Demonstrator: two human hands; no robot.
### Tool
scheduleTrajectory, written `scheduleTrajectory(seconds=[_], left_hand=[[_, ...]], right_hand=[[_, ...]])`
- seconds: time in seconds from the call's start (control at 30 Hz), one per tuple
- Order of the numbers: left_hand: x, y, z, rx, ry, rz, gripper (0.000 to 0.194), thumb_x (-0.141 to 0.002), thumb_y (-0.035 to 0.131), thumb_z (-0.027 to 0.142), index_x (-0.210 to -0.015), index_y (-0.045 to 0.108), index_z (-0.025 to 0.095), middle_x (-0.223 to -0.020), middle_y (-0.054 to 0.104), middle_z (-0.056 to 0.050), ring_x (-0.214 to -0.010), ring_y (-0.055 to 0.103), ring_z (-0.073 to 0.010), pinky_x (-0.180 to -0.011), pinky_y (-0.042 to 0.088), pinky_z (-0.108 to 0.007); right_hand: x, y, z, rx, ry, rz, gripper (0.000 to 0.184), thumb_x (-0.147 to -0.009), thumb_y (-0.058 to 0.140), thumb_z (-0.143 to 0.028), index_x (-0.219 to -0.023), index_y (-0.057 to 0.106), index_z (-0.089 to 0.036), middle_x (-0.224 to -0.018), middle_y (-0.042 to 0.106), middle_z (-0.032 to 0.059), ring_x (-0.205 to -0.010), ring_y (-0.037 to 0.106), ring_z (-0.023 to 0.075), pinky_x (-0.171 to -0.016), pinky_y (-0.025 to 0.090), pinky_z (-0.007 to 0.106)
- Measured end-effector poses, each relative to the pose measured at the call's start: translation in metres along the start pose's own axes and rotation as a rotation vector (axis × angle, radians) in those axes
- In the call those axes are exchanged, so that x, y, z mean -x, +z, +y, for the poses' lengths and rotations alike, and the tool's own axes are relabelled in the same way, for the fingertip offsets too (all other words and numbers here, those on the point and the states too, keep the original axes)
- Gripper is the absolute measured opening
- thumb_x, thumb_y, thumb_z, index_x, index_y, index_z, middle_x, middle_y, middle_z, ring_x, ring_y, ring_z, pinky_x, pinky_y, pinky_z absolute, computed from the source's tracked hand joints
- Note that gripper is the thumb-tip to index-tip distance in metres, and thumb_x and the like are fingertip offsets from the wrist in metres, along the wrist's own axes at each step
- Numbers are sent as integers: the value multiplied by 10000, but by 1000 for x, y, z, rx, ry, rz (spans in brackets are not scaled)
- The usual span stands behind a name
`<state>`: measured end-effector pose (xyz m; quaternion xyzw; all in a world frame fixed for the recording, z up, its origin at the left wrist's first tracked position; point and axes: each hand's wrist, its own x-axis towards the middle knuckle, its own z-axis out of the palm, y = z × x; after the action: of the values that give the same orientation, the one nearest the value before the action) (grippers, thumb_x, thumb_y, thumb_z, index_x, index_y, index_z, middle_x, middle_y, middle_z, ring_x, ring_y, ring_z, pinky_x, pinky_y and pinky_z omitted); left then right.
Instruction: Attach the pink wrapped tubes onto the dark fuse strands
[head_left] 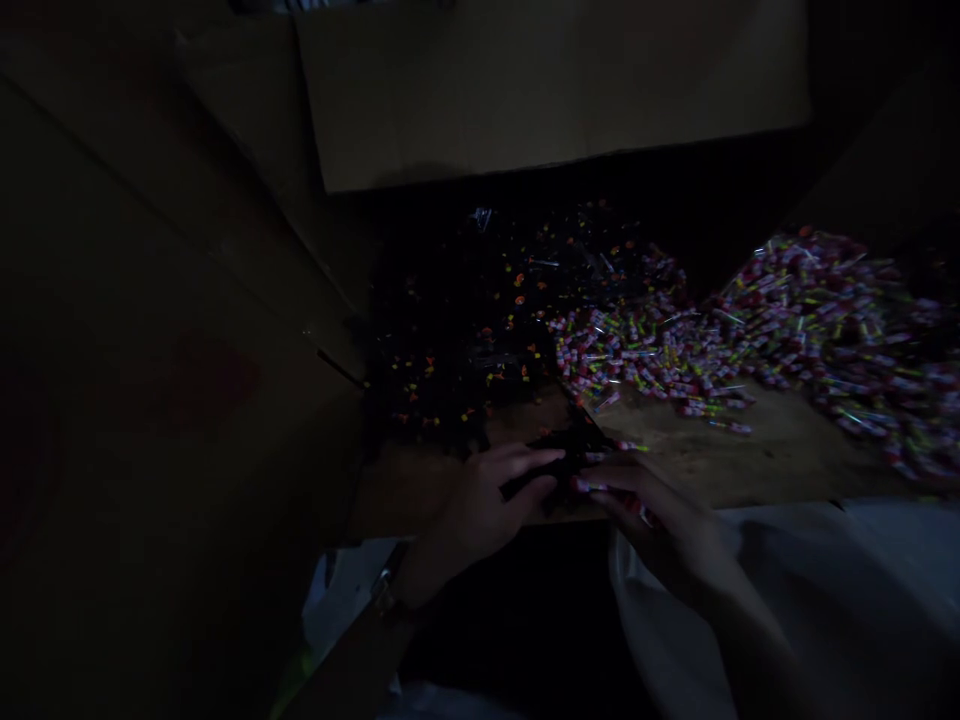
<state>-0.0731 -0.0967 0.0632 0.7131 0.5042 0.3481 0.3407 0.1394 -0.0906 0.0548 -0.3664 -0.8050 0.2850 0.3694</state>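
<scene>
Left hand (495, 492): curled beside some dark material (566, 440); its grip was unclear.
Right hand (656, 500): held a small pink piece (591, 486) at its fingertips.
Heap (810, 310): spread, pink and yellow, over the wooden surface (772, 440).
Cardboard (555, 80): rose beyond scattered orange bits (520, 300).

From my end, the heaped slim pieces (675, 350) show a speckled mix of pink, white, red and yellow-green, with thin pale glints. I see orange and yellow dots on the scattered small bits (520, 300) against black. The desk (780, 430) reads dim brown, the cardboard flap (555, 90) plain dull tan, the sheeting (892, 570) bluish grey.
</scene>
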Motion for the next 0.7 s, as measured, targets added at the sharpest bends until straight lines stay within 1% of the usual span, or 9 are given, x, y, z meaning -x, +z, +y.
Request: scheduleTrajectory(seconds=[0.17, 0.27, 0.4, 0.57, 0.7], left_hand=[[1, 1, 0, 0, 8, -59, 268, -869, 563, 315, -1115, 657, 267, -1036, 691, -30, -977, 617, -162, -875, 455, -264], [2, 2, 0, 11, 2, -52, 258, -868, 563, 314, -1098, 667, 260, -1046, 689, -33, -1003, 609, -170, -891, 446, -272], [1, 1, 1, 32, 4, -51, 250, -866, 568, 285, -1090, 670, 239, -1025, 692, -33, -958, 618, -158, -870, 446, -260], [2, 0, -1, 23, 25, -92, 250, -873, 558, 279, -1094, 666, 233, -1019, 694, -30, -954, 614, -153, -849, 448, -251], [2, 1, -4, -3, 62, -107, 260, -881, 540, 264, -1104, 662, 209, -1010, 694, -49, -941, 617, -160, -845, 452, -265]], right_hand=[[2, 1, 3, -42, 25, 4, 199, -892, 536, -177, -1062, 588, -266, -1012, 643, 50, -913, 617, 156, -721, 497, 245], [2, -2, 4, -111, 25, -38, 195, -891, 537, -171, -1047, 588, -276, -994, 643, 41, -923, 614, 157, -736, 493, 251], [2, -4, 2, -162, 12, -76, 211, -891, 536, -142, -1042, 571, -285, -963, 640, 23, -909, 608, 139, -754, 479, 246], [5, 1, 5, -115, -3, -54, 220, -889, 523, -136, -1057, 567, -271, -985, 638, 38, -911, 600, 150, -734, 480, 255], [11, 10, 12, -142, 28, -9, 193, -897, 490, -149, -1027, 583, -259, -927, 649, 44, -856, 614, 162, -690, 491, 269]])
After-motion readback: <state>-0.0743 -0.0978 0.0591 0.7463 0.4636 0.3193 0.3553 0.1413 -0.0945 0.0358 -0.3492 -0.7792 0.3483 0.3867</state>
